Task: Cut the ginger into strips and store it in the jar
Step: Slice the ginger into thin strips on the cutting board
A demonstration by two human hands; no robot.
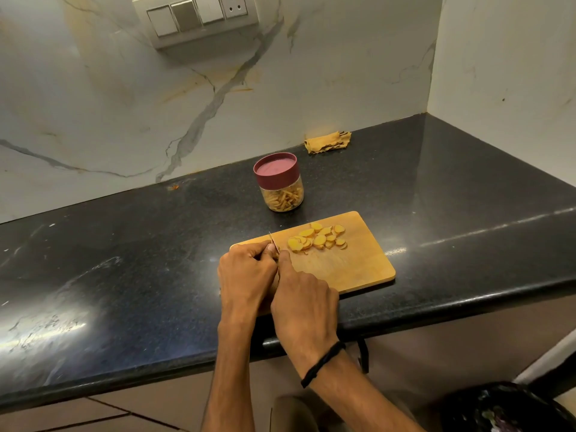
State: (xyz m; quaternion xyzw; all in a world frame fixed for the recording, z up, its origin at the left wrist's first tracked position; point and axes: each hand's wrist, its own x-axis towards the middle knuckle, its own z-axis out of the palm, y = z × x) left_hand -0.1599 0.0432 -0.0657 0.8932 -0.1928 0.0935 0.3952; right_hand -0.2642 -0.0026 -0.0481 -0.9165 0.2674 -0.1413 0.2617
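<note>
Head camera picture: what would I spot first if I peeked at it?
The left hand and right hand huddle around a knife at the cutting board's near-left corner. Bright yellow ginger slices lie piled farther back on the board. Behind it on the dark counter stands a jar of strips with a maroon lid on.

Back wall point(93, 104): facing you, pale marble-look slab with grey and rust veins.
Switch panel point(196, 18): high on that wall, three rockers and one socket.
Side wall point(505, 57): on your right, same pale stone, meeting the back wall in a corner.
Countertop point(124, 260): black speckled stone, rounded front edge, bright glare at your left.
Cloth point(327, 141): yellow, crumpled against the back wall.
Cabinets point(140, 400): beige fronts beneath the counter.
Bin point(505, 406): dark-bagged, at your lower right.
</note>
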